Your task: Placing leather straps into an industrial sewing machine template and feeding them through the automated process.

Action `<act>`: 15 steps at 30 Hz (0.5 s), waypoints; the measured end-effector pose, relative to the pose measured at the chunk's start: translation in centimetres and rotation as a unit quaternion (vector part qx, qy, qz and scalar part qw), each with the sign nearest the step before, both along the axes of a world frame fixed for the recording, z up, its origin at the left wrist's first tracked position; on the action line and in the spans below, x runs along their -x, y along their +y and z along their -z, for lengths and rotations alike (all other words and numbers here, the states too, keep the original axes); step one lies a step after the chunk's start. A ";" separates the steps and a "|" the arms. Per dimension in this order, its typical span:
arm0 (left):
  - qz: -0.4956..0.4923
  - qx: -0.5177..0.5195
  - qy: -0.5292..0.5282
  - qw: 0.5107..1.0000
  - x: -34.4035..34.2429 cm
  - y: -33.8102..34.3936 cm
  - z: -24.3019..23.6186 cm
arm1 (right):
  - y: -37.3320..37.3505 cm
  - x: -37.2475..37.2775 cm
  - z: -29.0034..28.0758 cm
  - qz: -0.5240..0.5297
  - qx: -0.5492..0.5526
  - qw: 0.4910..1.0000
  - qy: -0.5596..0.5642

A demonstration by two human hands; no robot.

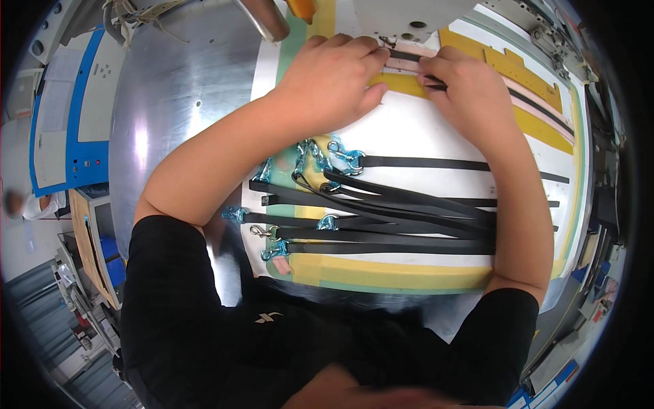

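With the black strap [407,56] lying between pink strips [403,65] on the yellow template [538,129], the right hand [473,88] pinching a small black piece [434,83], and the left hand's [334,75] fingers' grip hidden, keeping the strap flat and straight should work best.

Narrow black strap [407,56], flat and partly hidden, aslant along a pink band [403,65] at upper right.
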State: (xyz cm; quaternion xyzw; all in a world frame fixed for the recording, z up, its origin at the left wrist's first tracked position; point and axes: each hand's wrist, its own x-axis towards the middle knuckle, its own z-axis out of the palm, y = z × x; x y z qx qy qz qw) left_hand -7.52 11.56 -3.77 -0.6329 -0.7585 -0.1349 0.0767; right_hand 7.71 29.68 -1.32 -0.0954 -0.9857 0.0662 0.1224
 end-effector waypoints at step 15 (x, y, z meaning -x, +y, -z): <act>-0.002 -0.012 -0.004 1.000 -0.2 -0.1 -0.1 | -0.4 0.0 -0.1 -0.002 -0.016 1.000 -0.002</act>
